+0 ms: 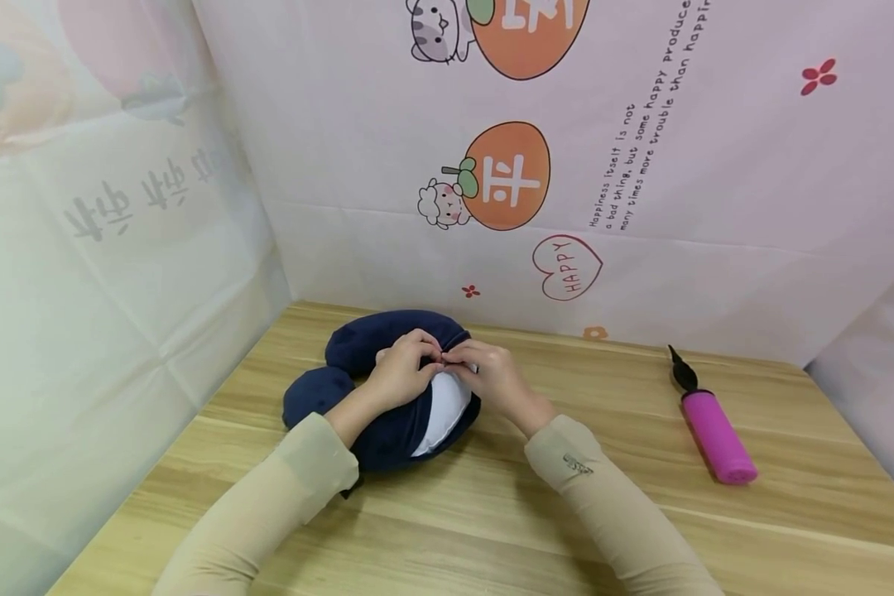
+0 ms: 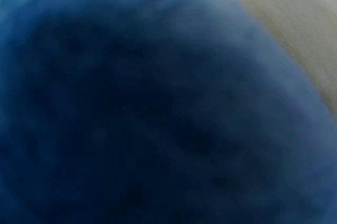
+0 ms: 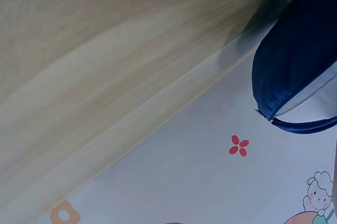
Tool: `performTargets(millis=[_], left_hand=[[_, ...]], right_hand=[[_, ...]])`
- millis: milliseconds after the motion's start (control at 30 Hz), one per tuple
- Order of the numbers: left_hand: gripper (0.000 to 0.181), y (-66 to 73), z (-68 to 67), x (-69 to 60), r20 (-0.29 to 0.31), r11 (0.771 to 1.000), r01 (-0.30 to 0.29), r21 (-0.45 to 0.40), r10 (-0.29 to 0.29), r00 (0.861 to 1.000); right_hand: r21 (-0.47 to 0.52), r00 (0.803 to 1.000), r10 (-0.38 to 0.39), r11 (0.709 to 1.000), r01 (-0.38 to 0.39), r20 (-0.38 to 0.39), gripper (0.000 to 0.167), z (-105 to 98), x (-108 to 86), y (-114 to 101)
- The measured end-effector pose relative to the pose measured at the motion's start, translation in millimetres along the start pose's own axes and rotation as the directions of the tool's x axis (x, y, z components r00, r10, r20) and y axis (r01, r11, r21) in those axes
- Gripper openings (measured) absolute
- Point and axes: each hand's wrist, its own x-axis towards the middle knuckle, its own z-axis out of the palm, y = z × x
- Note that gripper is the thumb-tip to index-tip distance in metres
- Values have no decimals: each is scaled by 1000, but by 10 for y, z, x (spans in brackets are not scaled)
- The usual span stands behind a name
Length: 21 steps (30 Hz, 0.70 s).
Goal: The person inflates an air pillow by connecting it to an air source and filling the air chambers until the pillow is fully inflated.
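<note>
A navy U-shaped neck pillow [image 1: 376,335] lies on the table, its cover unzipped along one side. White lining or inner material [image 1: 445,414] shows through that gap. My left hand [image 1: 402,374] rests over the pillow and pinches at the upper part of the opening. Facing it, my right hand [image 1: 492,377] pinches at the same spot, fingertips meeting; the small piece between them is hidden. Blurred navy fabric [image 2: 158,103] fills most of the left wrist view. The right wrist view catches the cover's edge [image 3: 287,61] and a zipper end [image 3: 265,116].
A magenta hand air pump [image 1: 718,439] with a black nozzle lies at the right of the wooden table [image 1: 566,546]. Printed cloth [image 1: 343,165] hangs behind the table and along its left side. A short black strap end [image 1: 352,488] pokes out below the pillow.
</note>
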Motion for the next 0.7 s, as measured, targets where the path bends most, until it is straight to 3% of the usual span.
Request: performTargets(millis=[267,533,700], left_hand=[[6,-1,-17,9,2,1000,-13,6,13,1000],[7,26,-75,-1,26,1000,13,20,-13,1000],[7,15,-58,-6,17,999,-3,42,2,1000]], right_hand=[[27,1000,-20,999,19,9,19,0,4,28],[95,998,60,993,-63,32,24,-22,-13,18],[56,1000,14,998,-15,23,21,-6,-5,19]])
